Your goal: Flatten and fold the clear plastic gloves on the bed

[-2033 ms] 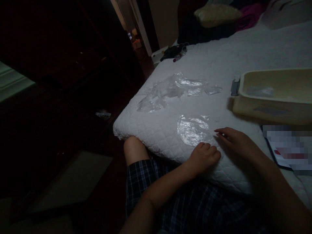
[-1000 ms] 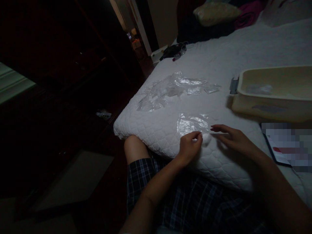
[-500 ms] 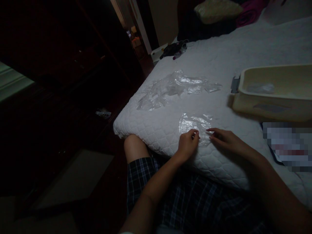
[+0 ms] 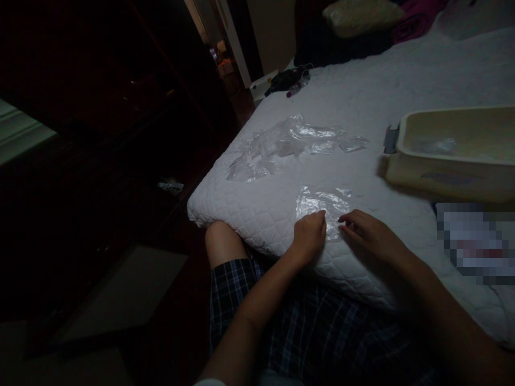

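A small clear plastic bag (image 4: 322, 198) lies spread on the white quilted bed, crinkled and shiny. My left hand (image 4: 309, 235) is over its lower left part, fingers curled in and thumb pressed against the index finger; whatever is in the grip is hidden. Just to the right, my right hand (image 4: 368, 233) hovers at the bag's right edge with thumb and index finger slightly apart and nothing visible between them. Farther up the bed, several flattened clear plastic bags (image 4: 281, 140) lie in an overlapping spread.
On the right stands a cream plastic bin (image 4: 450, 171) with a grey latch (image 4: 390, 139) and some clear plastic inside. A blurred-out flat item (image 4: 475, 241) lies below it. Dark items and a pillow (image 4: 362, 16) are at the far end. The bed's edge (image 4: 217, 171) drops off left.
The left thumb and index finger have closed from a loop into a tighter grip. My right hand has shifted slightly left. The bags and bin stay put.
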Tool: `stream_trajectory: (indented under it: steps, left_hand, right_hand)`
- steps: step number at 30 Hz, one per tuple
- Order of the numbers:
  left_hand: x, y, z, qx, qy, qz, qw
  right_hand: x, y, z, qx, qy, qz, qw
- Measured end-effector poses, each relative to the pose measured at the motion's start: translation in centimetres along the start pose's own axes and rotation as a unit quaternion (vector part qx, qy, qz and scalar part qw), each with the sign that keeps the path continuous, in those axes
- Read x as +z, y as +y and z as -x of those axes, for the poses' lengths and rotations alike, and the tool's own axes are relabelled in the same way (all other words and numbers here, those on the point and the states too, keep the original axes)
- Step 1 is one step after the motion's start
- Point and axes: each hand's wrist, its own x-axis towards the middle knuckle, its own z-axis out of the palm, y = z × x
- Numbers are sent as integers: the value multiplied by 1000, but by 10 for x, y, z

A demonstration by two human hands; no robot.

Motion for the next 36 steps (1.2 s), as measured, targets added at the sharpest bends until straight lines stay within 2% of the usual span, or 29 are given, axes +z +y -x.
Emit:
stream_trajectory:
  steps: [5, 10, 15, 24, 28, 33, 36]
  left_hand:
    - [-3, -1, 0, 10, -6, -62, 998]
    - [-6, -5, 0, 10, 38, -69, 997]
    - [-1, -7, 1, 7, 21, -77, 997]
    - [-1, 0, -1, 5, 23, -76, 997]
    - [-1, -3, -4, 7, 54, -49, 997]
    - [-6, -19, -9, 4, 119, 6, 993]
    - [-15, -39, -12, -24, 134, 75, 988]
  right_hand:
    - [9, -1, 1, -18, -71, 27, 997]
    - [10, 3, 1, -10, -90, 27, 996]
    - [6, 3, 1, -7, -108, 27, 994]
    - [5, 6, 3, 4, -113, 17, 993]
    - [3, 6, 1, 2, -116, 2, 993]
    - [2, 3, 1, 5, -98, -19, 995]
    - [0, 3, 0, 31, -47, -33, 998]
